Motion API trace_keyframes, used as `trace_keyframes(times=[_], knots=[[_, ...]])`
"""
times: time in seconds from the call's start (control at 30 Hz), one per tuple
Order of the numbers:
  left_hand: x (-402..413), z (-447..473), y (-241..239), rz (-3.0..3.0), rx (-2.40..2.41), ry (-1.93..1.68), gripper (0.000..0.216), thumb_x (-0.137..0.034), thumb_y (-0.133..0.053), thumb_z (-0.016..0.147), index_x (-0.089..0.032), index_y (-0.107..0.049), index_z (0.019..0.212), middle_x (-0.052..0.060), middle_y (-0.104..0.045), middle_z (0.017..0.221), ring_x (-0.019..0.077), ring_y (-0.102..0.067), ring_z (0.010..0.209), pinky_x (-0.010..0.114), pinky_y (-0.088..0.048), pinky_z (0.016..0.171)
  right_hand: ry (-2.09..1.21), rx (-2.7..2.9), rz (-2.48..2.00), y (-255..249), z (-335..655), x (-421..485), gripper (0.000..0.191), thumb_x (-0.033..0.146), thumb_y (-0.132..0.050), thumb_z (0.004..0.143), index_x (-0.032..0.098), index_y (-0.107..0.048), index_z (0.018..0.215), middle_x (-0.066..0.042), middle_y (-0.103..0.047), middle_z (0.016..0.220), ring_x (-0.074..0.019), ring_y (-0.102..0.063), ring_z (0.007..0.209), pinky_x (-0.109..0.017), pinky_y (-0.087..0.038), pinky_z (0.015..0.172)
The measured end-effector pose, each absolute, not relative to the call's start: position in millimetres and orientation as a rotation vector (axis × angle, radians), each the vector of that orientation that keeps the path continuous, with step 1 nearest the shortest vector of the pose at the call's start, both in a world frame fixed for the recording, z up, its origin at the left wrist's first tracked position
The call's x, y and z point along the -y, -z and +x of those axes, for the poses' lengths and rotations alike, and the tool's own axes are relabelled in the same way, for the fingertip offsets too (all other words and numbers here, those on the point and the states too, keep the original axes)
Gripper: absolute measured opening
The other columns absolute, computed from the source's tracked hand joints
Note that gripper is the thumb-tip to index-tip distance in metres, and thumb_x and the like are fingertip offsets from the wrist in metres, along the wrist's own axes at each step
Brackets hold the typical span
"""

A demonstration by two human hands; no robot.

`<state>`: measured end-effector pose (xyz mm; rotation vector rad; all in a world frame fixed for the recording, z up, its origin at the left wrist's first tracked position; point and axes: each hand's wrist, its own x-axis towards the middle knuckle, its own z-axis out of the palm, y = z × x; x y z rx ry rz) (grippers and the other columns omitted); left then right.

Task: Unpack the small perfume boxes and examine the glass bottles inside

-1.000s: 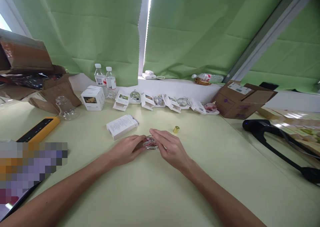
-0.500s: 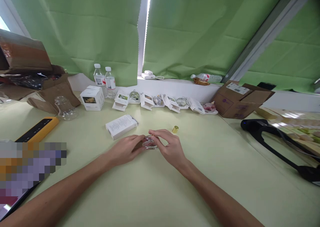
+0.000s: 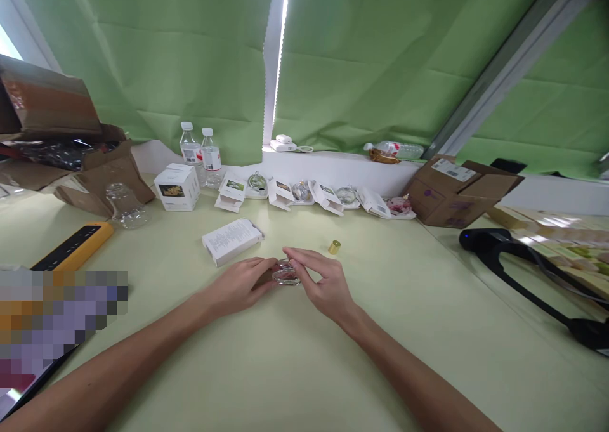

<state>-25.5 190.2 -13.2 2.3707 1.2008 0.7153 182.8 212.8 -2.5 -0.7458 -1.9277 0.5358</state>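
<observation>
A small clear glass bottle (image 3: 287,274) with a pinkish tint sits low over the table between my hands. My left hand (image 3: 242,283) is closed on its left side, thumb below and fingers above. At the bottle's top, the thumb and fingertips of my right hand (image 3: 324,282) come together in a pinch; they hide the neck. Behind the right hand a gold cap (image 3: 334,247) stands on the table, apart from it. A white printed carton (image 3: 233,241) lies flat beyond my left hand.
Along the back wall are opened white boxes (image 3: 327,197) with glass bottles, a white cube box (image 3: 177,188) and water bottles (image 3: 210,158). Left are a clear jar (image 3: 124,207) and a yellow-black power strip (image 3: 76,245). Right are a cardboard box (image 3: 457,191) and a black curved device (image 3: 518,286).
My right thumb and fingertips have shifted slightly at the bottle's top. My left hand stays on the bottle, and the whole view has moved only a little.
</observation>
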Motion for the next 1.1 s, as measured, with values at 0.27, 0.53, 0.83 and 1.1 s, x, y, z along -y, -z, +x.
trace_keyframes(times=[0.27,0.53,0.83,1.1], knots=[[-190.0,-26.6,13.3,2.365,-1.194,-0.709,0.029,-0.036,-0.043,0.095,-0.028,-0.048,0.123,0.004,-0.064,0.115,0.0225,-0.060,0.105,0.033,-0.048,0.082,-0.641,1.853,-0.797,0.0,181.9,-213.2,0.020,0.021,-0.062,0.085,0.025,-0.072,0.102,-0.003,-0.073,0.101,-0.0221,-0.069,0.093,-0.037,-0.058,0.084],[-189.7,-25.4,11.9,2.366,-1.189,-0.700,0.030,-0.036,-0.042,0.095,-0.028,-0.048,0.123,0.005,-0.065,0.109,0.0223,-0.061,0.101,0.033,-0.048,0.081,-0.482,1.856,-0.744,0.1,177.8,-212.8,0.020,0.016,-0.062,0.085,0.026,-0.072,0.100,-0.004,-0.073,0.095,-0.0212,-0.067,0.093,-0.038,-0.056,0.083],[-189.6,-25.6,11.2,2.366,-1.191,-0.705,0.028,-0.036,-0.042,0.095,-0.028,-0.049,0.121,0.004,-0.065,0.109,0.0221,-0.061,0.101,0.032,-0.048,0.078,-0.390,1.920,-0.726,-0.6,182.8,-215.2,0.019,0.016,-0.060,0.086,0.025,-0.071,0.099,-0.005,-0.069,0.085,-0.0185,-0.064,0.078,-0.035,-0.055,0.069],[-189.1,-25.4,10.6,2.347,-1.192,-0.700,0.029,-0.036,-0.041,0.096,-0.027,-0.049,0.122,0.005,-0.064,0.110,0.0226,-0.060,0.102,0.034,-0.048,0.080,-0.318,1.927,-0.743,-1.0,177.5,-217.5,0.010,0.019,-0.060,0.087,0.024,-0.062,0.078,-0.003,-0.066,0.075,-0.0193,-0.062,0.075,-0.037,-0.053,0.071]])
